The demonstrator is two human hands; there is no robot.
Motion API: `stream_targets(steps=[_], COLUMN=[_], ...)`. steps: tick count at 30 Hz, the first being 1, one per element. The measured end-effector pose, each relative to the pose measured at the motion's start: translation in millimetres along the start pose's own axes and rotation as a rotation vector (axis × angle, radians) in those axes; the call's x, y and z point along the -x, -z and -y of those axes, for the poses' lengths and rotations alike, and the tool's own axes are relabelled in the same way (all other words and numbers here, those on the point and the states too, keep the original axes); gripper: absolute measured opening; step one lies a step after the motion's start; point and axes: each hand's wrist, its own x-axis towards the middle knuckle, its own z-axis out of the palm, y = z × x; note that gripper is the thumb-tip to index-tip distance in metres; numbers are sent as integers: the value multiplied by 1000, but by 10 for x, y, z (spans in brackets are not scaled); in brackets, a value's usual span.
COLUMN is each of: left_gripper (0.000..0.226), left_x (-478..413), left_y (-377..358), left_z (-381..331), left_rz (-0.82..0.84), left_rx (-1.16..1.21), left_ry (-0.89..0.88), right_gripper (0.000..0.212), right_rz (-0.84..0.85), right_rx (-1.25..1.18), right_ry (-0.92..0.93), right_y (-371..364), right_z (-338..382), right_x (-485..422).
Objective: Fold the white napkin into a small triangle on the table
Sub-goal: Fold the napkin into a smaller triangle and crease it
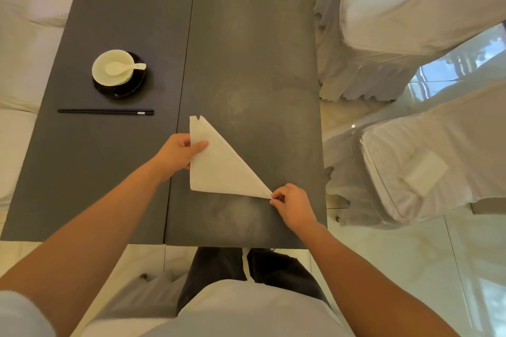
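Note:
The white napkin (219,167) lies on the dark grey table (246,49) as a folded triangle, with one point far, a straight left edge and a long point reaching right. My left hand (178,154) grips its left edge, thumb on top of the cloth. My right hand (291,204) pinches the right tip between thumb and fingers. The far tip shows several slightly uneven layers.
A white bowl with a spoon (113,68) sits on a black saucer (123,87) at the left. Black chopsticks (105,111) lie in front of it. White-covered chairs (405,35) stand along the table's right side, and more white cloth at the left.

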Motion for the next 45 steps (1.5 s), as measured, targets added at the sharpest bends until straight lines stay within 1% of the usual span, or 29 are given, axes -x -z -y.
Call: stream_targets(steps=[4,9,15,23,25,28,32,40,45], left_gripper=[24,18,28,32,36,36,39,35,35], left_x=[-169,-351,-531,-750,-781,-808,-829,-757,-762], left_y=[-50,-84,-148,-158,-140,-127,-123,-180,-187], left_z=[25,133,222,314,321,306,260,335,322], left_rz=[-73,-144,-196,-218,-209,-216,-207,-249,-265], left_rx=[17,12,-13,-103,-129,-155,-253,-200,-225], left_ry=[48,112,106,121,126,118,102,110,108], right_gripper=[12,12,13,14,16,25,26,25,26], right_rz=[8,22,3,-25,-28,-20,-26,-32,-35], right_rx=[-19,-11,35,49,71,144,158,141,142], right_ry=[-33,-40,-10,-30,-15,24,28,11,6], right_y=[5,-16,-58,-108,-118,-130,-138,-133,-129], right_z=[19,-3,-20,-8,-5,-1,15,45,43], right_x=[-73,-131,-129,-135,-127,-99,-93,-73,-78])
